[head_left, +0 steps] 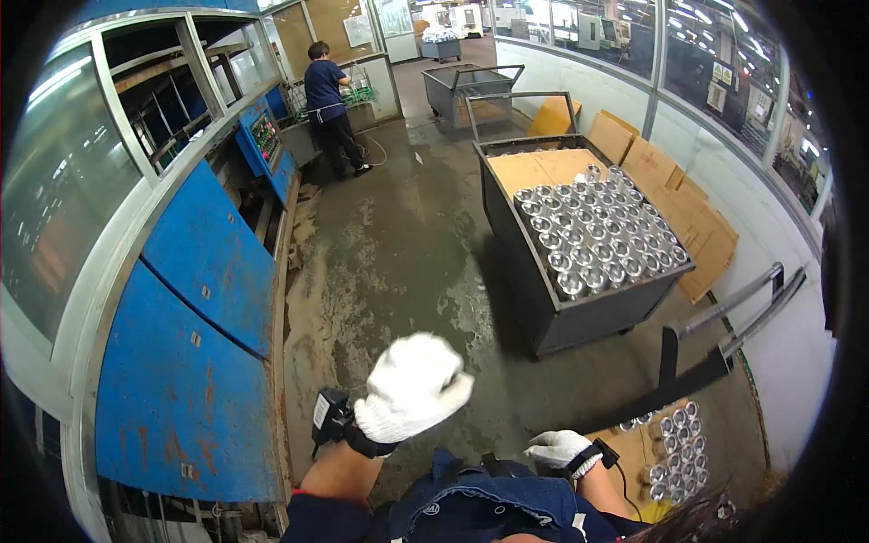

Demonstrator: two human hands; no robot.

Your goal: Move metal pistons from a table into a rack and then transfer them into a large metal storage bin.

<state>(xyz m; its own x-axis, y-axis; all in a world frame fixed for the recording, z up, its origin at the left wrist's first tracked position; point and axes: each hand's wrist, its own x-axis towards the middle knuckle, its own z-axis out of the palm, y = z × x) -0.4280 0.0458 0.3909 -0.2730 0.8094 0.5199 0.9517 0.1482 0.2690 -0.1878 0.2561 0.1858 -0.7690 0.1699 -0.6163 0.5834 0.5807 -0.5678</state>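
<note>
My left hand (412,387), in a white knit glove, is raised over the floor in front of me. Its fingers are curled in toward the thumb, and nothing shows in them. A black strap with a small dark device (331,416) is on that wrist. My right hand (561,450), gloved in white too, is low beside the near cart (644,398). Its fingers stretch loosely to the left, with no object visible in them. On cardboard (620,452) in this cart stand several shiny metal cylindrical parts (677,452).
A dark wheeled cart (520,271) ahead right carries rows of metal cylinders (597,231). Another cart (471,86) stands beyond it. Blue cabinets (186,362) line the left. Cardboard sheets (701,226) lean on the right wall. A person (328,104) stands far back by a wire rack. The floor (398,244) looks wet.
</note>
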